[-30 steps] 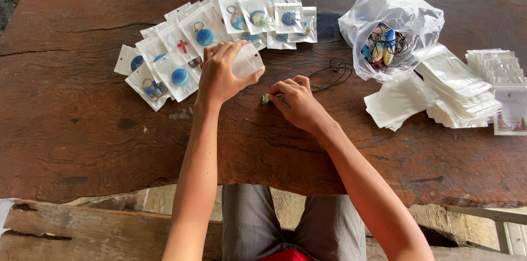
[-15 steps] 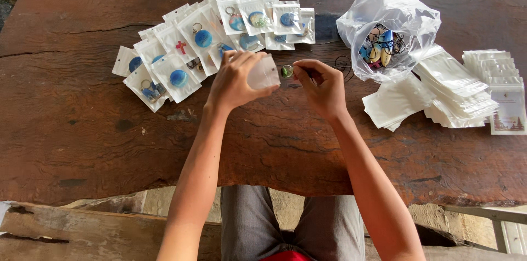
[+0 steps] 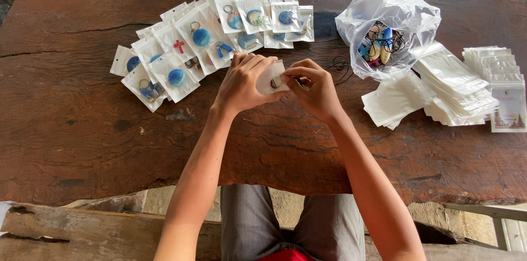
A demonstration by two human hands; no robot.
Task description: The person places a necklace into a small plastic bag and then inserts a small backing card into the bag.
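The left hand (image 3: 241, 82) holds a small clear bag (image 3: 272, 77) open. The right hand (image 3: 313, 85) pinches a little charm (image 3: 277, 82); slide it in straight, keeping the opening wide.

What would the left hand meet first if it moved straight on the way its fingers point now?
The left hand points right, already touching the small clear plastic pouch. Straight on, it would likely meet the right hand holding the pouch's other side, though depth is unclear.

Bare worktop (image 3: 82, 129) lies open toward the person, while filled packets (image 3: 214, 36) crowd the far left and a plastic bag (image 3: 384, 19) with empty pouches (image 3: 439, 91) block the right.
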